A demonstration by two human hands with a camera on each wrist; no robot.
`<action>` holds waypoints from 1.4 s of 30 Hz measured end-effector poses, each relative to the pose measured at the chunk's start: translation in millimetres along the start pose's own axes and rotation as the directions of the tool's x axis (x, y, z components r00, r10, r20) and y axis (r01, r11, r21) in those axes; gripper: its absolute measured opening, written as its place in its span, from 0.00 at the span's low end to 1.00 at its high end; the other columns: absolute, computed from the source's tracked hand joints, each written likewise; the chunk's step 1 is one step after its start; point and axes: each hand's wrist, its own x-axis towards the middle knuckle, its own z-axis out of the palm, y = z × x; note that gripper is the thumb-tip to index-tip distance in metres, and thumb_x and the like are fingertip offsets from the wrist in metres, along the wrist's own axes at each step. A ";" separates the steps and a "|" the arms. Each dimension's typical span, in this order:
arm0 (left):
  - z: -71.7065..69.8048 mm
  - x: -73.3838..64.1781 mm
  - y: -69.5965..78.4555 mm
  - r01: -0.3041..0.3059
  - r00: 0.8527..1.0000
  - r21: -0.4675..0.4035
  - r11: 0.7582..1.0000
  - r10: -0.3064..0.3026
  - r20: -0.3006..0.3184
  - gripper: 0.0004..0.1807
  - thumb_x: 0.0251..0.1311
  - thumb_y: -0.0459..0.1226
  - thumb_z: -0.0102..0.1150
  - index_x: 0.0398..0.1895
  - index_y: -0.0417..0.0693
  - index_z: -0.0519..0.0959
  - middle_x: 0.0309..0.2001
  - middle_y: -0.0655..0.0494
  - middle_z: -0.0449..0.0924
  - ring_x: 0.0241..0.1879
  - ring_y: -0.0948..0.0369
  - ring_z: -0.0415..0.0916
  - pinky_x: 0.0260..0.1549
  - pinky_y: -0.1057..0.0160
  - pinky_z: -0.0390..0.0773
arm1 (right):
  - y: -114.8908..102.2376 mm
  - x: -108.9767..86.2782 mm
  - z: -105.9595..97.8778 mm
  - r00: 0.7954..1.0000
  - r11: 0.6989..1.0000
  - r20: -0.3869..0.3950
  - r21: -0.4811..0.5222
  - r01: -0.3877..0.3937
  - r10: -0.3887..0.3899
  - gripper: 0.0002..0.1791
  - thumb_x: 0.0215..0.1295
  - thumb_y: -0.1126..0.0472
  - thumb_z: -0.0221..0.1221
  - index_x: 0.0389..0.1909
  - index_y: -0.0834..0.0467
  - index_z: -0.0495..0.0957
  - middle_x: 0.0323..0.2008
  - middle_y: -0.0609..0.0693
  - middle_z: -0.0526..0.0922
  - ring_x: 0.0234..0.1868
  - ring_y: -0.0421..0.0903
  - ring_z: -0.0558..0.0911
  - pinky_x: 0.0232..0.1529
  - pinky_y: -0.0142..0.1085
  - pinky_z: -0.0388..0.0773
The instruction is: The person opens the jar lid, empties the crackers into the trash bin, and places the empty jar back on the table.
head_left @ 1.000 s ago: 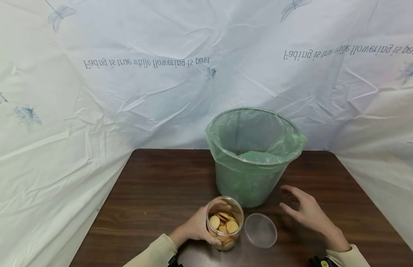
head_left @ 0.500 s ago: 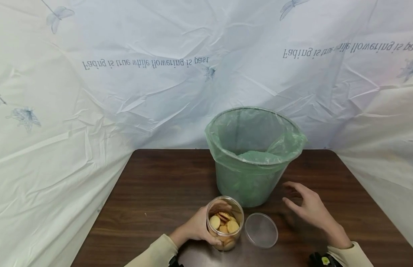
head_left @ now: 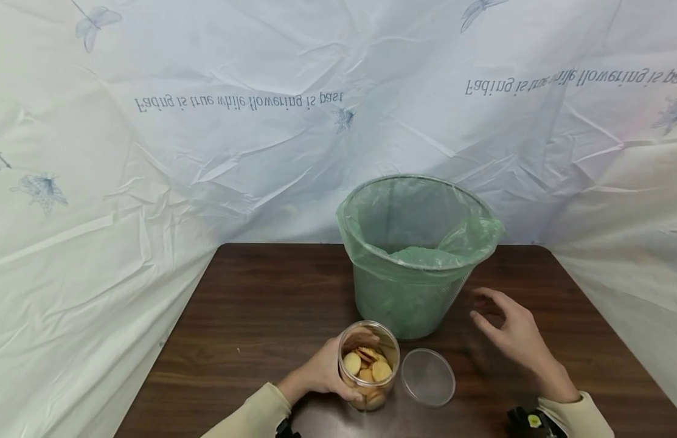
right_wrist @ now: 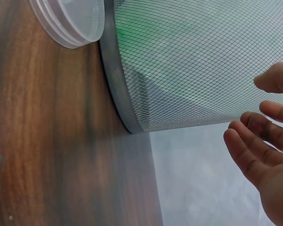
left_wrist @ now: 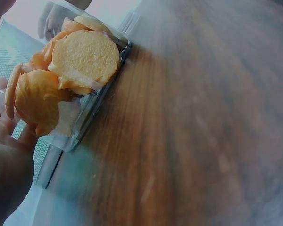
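Observation:
My left hand [head_left: 324,371] grips a clear plastic jar [head_left: 369,392] from its left side, fingers round the far wall and thumb in front. Round golden biscuits [head_left: 367,365] fill the lower part of the open jar; the left wrist view shows the biscuits [left_wrist: 85,61] through its wall. Just right of the jar, a clear round lid [head_left: 428,377] lies on the table. My right hand [head_left: 513,331] is to the right of the bin, raised over the table, with fingers loosely bent and nothing in them. The right wrist view has the hand [right_wrist: 269,141] in front of the mesh.
Behind the jar stands a mesh waste bin [right_wrist: 188,70] lined with a green bag [head_left: 406,292]. The dark wooden table [head_left: 261,304] ends at a rounded back edge. A white printed plastic sheet [head_left: 234,152] hangs behind and at both sides.
My right hand has drifted a little right and farther back, away from the lid. The left hand, jar, lid and bin have stayed in place.

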 end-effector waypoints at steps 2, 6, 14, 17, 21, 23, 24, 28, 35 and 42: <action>-0.1 0.6 1.0 0.009 1.000 -0.001 1.000 -0.009 0.000 0.54 0.37 0.33 0.78 0.72 0.47 0.57 0.65 0.44 0.70 0.64 0.49 0.69 0.65 0.59 0.68 | -0.6 2.1 -1.3 1.000 1.000 -0.019 0.013 0.004 -0.003 0.27 0.55 0.70 0.68 0.57 0.59 0.75 0.44 0.49 0.82 0.41 0.38 0.80 0.41 0.15 0.73; -0.4 1.2 -3.1 0.014 1.000 0.000 1.000 -0.014 0.003 0.55 0.39 0.35 0.78 0.72 0.50 0.57 0.66 0.46 0.69 0.65 0.50 0.69 0.65 0.60 0.68 | -2.4 5.3 -3.3 0.999 0.999 -0.040 0.039 0.010 -0.009 0.26 0.54 0.72 0.67 0.56 0.61 0.75 0.42 0.50 0.82 0.42 0.33 0.79 0.41 0.14 0.73; -1.1 1.2 -3.5 0.017 1.000 0.006 1.000 -0.017 0.004 0.54 0.38 0.35 0.78 0.72 0.50 0.57 0.66 0.47 0.69 0.65 0.51 0.69 0.65 0.60 0.68 | -2.5 8.1 -3.8 0.998 0.998 -0.065 0.056 0.003 0.001 0.25 0.54 0.72 0.67 0.55 0.63 0.76 0.41 0.54 0.83 0.40 0.33 0.79 0.39 0.14 0.73; -1.1 1.0 -3.7 0.021 1.000 0.001 1.000 -0.021 0.005 0.54 0.38 0.34 0.78 0.72 0.51 0.57 0.66 0.47 0.70 0.64 0.51 0.69 0.65 0.60 0.68 | -2.6 10.7 -5.7 0.997 0.999 -0.080 0.053 -0.004 0.008 0.24 0.55 0.72 0.67 0.55 0.62 0.76 0.40 0.53 0.83 0.40 0.34 0.79 0.39 0.14 0.73; -2.1 1.7 -3.1 0.017 1.000 0.003 1.000 -0.017 0.010 0.54 0.39 0.35 0.78 0.72 0.51 0.57 0.66 0.47 0.70 0.65 0.51 0.69 0.65 0.60 0.68 | -3.6 15.2 -9.3 0.996 0.999 -0.084 0.045 -0.013 0.017 0.24 0.58 0.70 0.66 0.56 0.61 0.76 0.41 0.53 0.83 0.42 0.31 0.77 0.39 0.15 0.73; -3.4 3.2 -3.0 0.000 1.000 0.011 1.000 -0.001 0.009 0.55 0.39 0.35 0.79 0.72 0.50 0.57 0.66 0.46 0.70 0.65 0.51 0.69 0.65 0.59 0.68 | -4.0 17.8 -11.1 0.996 0.999 -0.083 0.044 -0.021 0.025 0.23 0.59 0.69 0.65 0.57 0.61 0.75 0.42 0.53 0.83 0.42 0.29 0.77 0.39 0.15 0.73; -4.0 3.8 -2.8 -0.005 1.000 0.010 1.000 0.005 0.009 0.55 0.38 0.35 0.79 0.72 0.49 0.57 0.66 0.46 0.70 0.65 0.50 0.69 0.65 0.59 0.68 | -4.2 18.9 -11.9 0.996 0.999 -0.084 0.044 -0.026 0.030 0.23 0.60 0.68 0.65 0.58 0.60 0.75 0.42 0.54 0.83 0.42 0.29 0.77 0.39 0.15 0.73; -5.7 6.1 -2.0 -0.021 1.000 -0.006 1.000 0.021 0.012 0.55 0.38 0.33 0.78 0.72 0.48 0.56 0.66 0.44 0.69 0.64 0.48 0.69 0.65 0.57 0.69 | -4.3 20.7 -13.9 0.995 0.998 -0.084 0.047 -0.046 0.050 0.23 0.61 0.67 0.64 0.59 0.60 0.74 0.43 0.56 0.82 0.43 0.27 0.76 0.39 0.17 0.74; -3.0 3.7 -2.8 0.001 1.000 -0.003 1.000 -0.001 0.021 0.54 0.41 0.37 0.78 0.72 0.51 0.56 0.66 0.48 0.68 0.65 0.50 0.68 0.65 0.59 0.68 | -3.4 21.0 -16.4 0.995 0.997 -0.089 0.070 -0.043 0.050 0.24 0.61 0.69 0.63 0.59 0.61 0.74 0.44 0.57 0.82 0.43 0.24 0.76 0.39 0.14 0.72; 1.3 -1.7 -4.6 0.013 1.000 -0.015 1.000 -0.012 0.015 0.54 0.41 0.34 0.77 0.73 0.51 0.55 0.67 0.48 0.68 0.65 0.50 0.68 0.66 0.59 0.68 | -4.1 23.1 -19.4 0.994 0.995 -0.090 0.087 -0.051 0.059 0.23 0.62 0.69 0.63 0.59 0.60 0.74 0.43 0.55 0.82 0.43 0.24 0.75 0.38 0.14 0.72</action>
